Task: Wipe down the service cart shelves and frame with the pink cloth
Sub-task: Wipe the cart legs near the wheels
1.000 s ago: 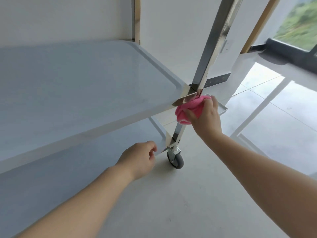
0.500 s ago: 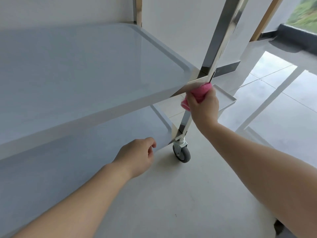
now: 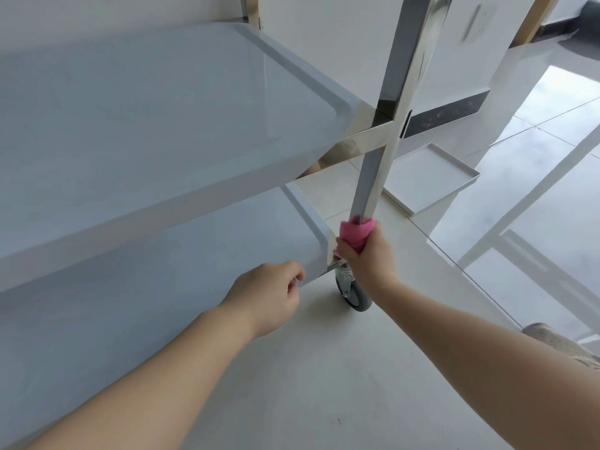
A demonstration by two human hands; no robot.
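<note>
The service cart has a pale grey middle shelf (image 3: 146, 102) and a lower shelf (image 3: 156, 261), joined by a shiny steel upright post (image 3: 399, 102). My right hand (image 3: 367, 254) grips the pink cloth (image 3: 355, 233), wrapped round the post low down, just above the lower shelf's corner. My left hand (image 3: 269, 297) holds the front edge of the lower shelf near that corner, fingers curled over the rim. A grey caster wheel (image 3: 355, 295) sits under the post, partly hidden by my right wrist.
A white tray (image 3: 428, 177) lies on the glossy tiled floor behind the post. A white wall with a dark skirting strip (image 3: 444, 113) stands beyond. A woven item (image 3: 561, 344) shows at the right edge by my forearm.
My right hand has slid the pink cloth down the post, from the middle shelf's corner to just above the lower shelf. My left hand stays on the lower shelf's edge.
</note>
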